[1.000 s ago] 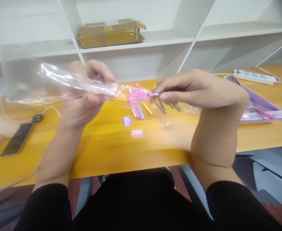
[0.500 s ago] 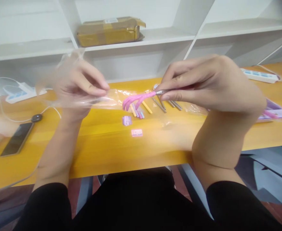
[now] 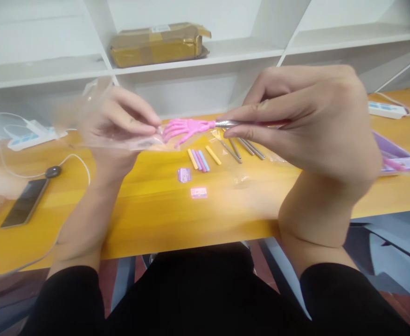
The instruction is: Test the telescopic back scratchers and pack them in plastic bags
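My right hand (image 3: 306,121) pinches the silver metal handle of a back scratcher between thumb and fingers. The back scratcher (image 3: 190,127) ends in a pink claw shaped like a small hand, pointing left. My left hand (image 3: 121,116) is closed on a clear plastic bag (image 3: 100,137), whose edge lies by the pink fingertips. Whether the claw tips are inside the bag or only touch it, I cannot tell. Below, on the table, lie several pastel sticks (image 3: 199,160), several metal rods (image 3: 250,147), a purple card (image 3: 184,175) and a pink card (image 3: 198,192).
On the wooden table (image 3: 149,224), a phone (image 3: 25,203) and a round black object (image 3: 53,171) lie at left. Power strips (image 3: 33,136) sit on both sides. A purple box (image 3: 397,156) is at far right. A taped carton (image 3: 157,45) rests on the white shelf.
The back scratcher has turned, so its pink claw now shows its flat side and sits farther left and higher. My right hand has risen slightly. The bag has shifted around my left hand.
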The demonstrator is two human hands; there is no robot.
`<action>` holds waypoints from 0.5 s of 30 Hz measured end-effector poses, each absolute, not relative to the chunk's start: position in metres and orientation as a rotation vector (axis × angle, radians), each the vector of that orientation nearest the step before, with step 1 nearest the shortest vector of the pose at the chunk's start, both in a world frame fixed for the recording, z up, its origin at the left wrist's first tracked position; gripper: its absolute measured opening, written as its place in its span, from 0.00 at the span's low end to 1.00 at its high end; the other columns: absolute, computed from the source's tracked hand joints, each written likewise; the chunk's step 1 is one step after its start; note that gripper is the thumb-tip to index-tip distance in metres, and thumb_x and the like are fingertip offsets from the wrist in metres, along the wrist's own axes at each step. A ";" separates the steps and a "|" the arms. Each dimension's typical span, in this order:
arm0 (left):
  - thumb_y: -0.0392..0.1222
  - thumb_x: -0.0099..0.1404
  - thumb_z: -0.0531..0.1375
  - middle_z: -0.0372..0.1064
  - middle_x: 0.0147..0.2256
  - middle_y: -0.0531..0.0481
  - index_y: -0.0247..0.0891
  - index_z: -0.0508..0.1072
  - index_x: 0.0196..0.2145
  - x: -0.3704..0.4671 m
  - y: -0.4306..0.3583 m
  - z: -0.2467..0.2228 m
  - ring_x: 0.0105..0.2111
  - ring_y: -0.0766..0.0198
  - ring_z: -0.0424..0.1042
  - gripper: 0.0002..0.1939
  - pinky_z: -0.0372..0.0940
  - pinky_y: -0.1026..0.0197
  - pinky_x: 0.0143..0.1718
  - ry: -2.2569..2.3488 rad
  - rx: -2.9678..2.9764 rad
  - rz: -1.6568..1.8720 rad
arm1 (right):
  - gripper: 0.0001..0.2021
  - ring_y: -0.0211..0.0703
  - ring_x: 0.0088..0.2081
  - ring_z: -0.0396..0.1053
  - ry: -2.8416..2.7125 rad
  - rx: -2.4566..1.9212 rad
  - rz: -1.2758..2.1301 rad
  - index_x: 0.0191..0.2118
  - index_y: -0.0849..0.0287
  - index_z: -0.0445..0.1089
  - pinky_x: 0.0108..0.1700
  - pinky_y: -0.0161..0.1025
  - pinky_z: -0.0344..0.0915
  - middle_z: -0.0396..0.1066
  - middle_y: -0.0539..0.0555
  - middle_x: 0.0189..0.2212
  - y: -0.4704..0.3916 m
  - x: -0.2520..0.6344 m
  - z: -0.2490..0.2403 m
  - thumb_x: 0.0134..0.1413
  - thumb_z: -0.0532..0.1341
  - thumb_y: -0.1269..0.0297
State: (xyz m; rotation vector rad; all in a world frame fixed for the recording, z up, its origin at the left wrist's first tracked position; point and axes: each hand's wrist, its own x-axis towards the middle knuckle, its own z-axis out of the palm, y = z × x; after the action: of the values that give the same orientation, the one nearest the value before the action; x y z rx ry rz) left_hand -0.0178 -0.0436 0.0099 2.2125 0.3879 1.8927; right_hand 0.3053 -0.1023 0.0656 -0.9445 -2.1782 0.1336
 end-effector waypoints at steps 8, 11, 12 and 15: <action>0.68 0.60 0.84 0.82 0.46 0.50 0.55 0.85 0.46 0.007 -0.057 0.006 0.51 0.53 0.84 0.26 0.82 0.50 0.55 0.543 1.865 1.987 | 0.17 0.71 0.52 0.74 -2.025 -0.886 0.241 0.52 0.35 0.89 0.33 0.55 0.69 0.76 0.64 0.42 -0.088 0.304 0.053 0.70 0.71 0.35; 0.70 0.63 0.82 0.84 0.51 0.52 0.54 0.86 0.50 0.013 -0.064 0.008 0.58 0.51 0.83 0.27 0.80 0.48 0.65 0.521 1.756 1.940 | 0.25 0.75 0.55 0.74 -2.053 -0.864 0.583 0.69 0.30 0.80 0.31 0.55 0.67 0.77 0.63 0.42 -0.080 0.305 0.045 0.73 0.67 0.34; 0.72 0.64 0.81 0.84 0.53 0.53 0.53 0.86 0.52 0.015 -0.067 0.009 0.62 0.50 0.82 0.29 0.79 0.47 0.68 0.525 1.713 1.896 | 0.29 0.75 0.54 0.74 -2.083 -0.865 0.693 0.73 0.30 0.76 0.31 0.55 0.67 0.78 0.63 0.41 -0.078 0.304 0.044 0.73 0.66 0.33; 0.75 0.62 0.80 0.84 0.56 0.59 0.50 0.84 0.55 0.016 -0.076 0.016 0.78 0.39 0.68 0.36 0.72 0.44 0.78 0.555 1.583 1.735 | 0.31 0.76 0.58 0.73 -2.099 -0.976 0.692 0.74 0.35 0.75 0.32 0.54 0.68 0.79 0.65 0.44 -0.077 0.300 0.045 0.75 0.62 0.31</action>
State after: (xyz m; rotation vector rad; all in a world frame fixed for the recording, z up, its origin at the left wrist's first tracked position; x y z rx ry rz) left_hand 0.0158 -0.0762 0.0158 1.5831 0.5548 1.7348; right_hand 0.2997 -0.0767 0.0447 -0.9757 -2.0985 0.6921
